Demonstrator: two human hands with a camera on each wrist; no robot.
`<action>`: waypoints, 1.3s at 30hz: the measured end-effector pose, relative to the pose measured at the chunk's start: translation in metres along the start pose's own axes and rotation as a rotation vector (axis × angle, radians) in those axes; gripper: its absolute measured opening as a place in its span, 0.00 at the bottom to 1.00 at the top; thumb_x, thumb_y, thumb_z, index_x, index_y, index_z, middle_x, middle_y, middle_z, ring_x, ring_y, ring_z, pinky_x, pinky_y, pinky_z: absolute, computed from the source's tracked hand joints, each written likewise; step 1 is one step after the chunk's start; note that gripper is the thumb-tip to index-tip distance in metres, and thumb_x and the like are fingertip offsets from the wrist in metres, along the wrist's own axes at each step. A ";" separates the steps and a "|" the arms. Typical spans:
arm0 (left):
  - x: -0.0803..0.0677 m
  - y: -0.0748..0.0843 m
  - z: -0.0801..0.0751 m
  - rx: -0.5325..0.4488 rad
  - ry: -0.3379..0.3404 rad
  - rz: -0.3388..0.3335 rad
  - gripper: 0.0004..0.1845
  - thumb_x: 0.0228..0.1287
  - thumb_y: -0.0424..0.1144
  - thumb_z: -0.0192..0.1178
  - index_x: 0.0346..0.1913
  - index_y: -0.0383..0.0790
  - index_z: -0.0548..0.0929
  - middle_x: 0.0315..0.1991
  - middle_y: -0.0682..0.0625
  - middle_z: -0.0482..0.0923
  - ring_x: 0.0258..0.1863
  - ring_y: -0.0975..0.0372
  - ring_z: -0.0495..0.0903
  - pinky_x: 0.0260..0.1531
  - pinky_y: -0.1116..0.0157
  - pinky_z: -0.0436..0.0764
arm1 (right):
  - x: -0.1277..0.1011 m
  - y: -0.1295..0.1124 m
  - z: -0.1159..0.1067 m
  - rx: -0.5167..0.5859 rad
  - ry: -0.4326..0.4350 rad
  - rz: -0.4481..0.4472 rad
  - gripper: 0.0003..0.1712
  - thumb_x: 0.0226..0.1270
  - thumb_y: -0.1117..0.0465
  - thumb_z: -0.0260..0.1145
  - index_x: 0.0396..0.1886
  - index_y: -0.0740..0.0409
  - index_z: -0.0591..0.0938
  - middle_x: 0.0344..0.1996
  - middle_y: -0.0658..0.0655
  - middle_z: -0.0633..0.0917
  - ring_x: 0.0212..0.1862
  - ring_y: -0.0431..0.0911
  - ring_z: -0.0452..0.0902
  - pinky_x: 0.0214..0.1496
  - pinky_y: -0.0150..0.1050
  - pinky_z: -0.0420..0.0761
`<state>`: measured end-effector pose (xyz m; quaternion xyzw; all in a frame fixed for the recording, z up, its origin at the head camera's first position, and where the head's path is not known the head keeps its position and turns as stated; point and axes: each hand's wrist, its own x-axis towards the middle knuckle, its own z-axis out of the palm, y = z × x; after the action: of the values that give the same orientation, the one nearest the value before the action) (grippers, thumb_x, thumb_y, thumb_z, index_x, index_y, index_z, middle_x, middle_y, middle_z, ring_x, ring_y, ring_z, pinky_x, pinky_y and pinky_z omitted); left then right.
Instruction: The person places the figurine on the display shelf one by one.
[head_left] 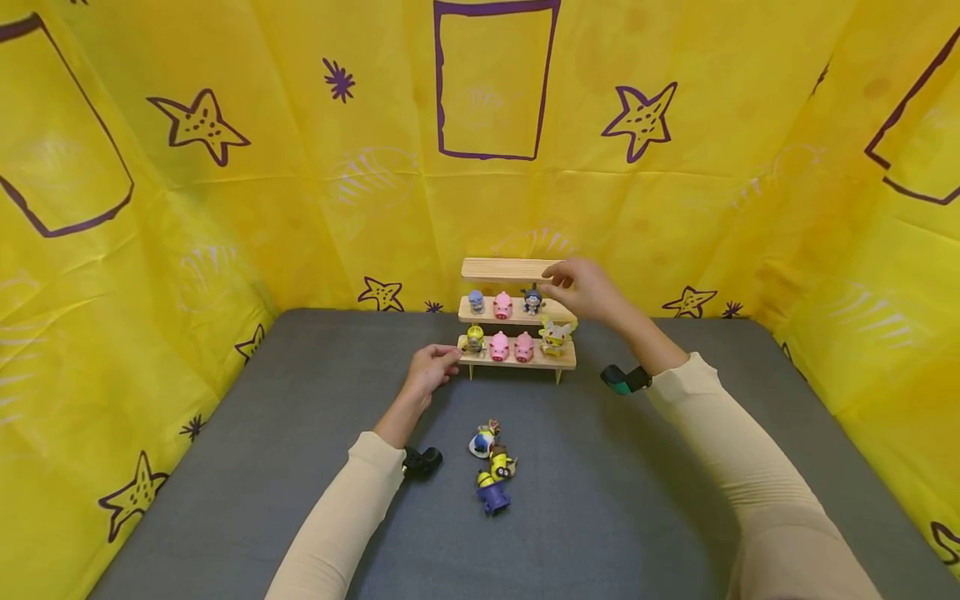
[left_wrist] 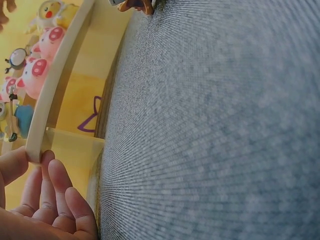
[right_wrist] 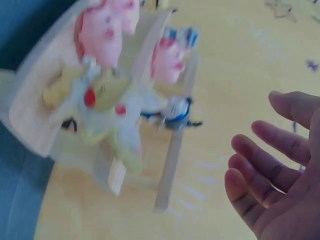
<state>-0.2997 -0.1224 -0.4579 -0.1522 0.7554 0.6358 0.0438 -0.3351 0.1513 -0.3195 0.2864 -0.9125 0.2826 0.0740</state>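
A three-tier wooden shelf (head_left: 517,360) stands at the back of the grey table (head_left: 300,467). Its top tier (head_left: 501,268) is bare. A blue figure (head_left: 476,301), a pink pig (head_left: 502,306) and a small dark figure (head_left: 532,300) stand on the middle tier. The bottom tier carries a minion (head_left: 474,338), two pink pigs (head_left: 498,346) and a yellow-white figure (head_left: 556,335). My left hand (head_left: 435,365) pinches the bottom board's left end (left_wrist: 37,150). My right hand (head_left: 572,283) hovers, fingers spread and empty (right_wrist: 265,165), beside the dark figure (right_wrist: 176,111).
Three loose toys lie in a cluster mid-table: a white-blue figure (head_left: 482,440), a yellow minion (head_left: 501,462) and a purple minion (head_left: 492,497). Yellow star-print cloth (head_left: 225,208) walls in the table on three sides.
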 end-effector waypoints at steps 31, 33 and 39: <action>-0.003 0.001 -0.001 0.013 -0.005 0.013 0.14 0.68 0.41 0.60 0.52 0.37 0.81 0.38 0.49 0.81 0.32 0.64 0.80 0.35 0.67 0.75 | -0.095 -0.056 0.092 0.004 -0.325 -0.431 0.09 0.65 0.64 0.66 0.44 0.56 0.86 0.41 0.51 0.86 0.45 0.44 0.76 0.47 0.35 0.77; -0.003 0.001 -0.001 0.008 -0.005 0.015 0.14 0.68 0.41 0.60 0.51 0.37 0.81 0.39 0.49 0.81 0.32 0.64 0.80 0.35 0.67 0.75 | -0.097 -0.058 0.097 -0.012 -0.356 -0.439 0.10 0.65 0.64 0.66 0.45 0.55 0.86 0.42 0.50 0.86 0.46 0.44 0.76 0.50 0.36 0.76; -0.003 0.000 -0.002 -0.001 -0.015 0.030 0.14 0.68 0.39 0.60 0.51 0.35 0.81 0.37 0.49 0.82 0.30 0.65 0.80 0.32 0.68 0.75 | -0.103 -0.060 0.111 -0.053 -0.408 -0.482 0.12 0.65 0.64 0.66 0.47 0.54 0.85 0.45 0.48 0.86 0.48 0.42 0.75 0.52 0.35 0.76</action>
<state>-0.2970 -0.1238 -0.4569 -0.1359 0.7569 0.6379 0.0399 -0.2138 0.0983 -0.4136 0.5433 -0.8213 0.1696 -0.0383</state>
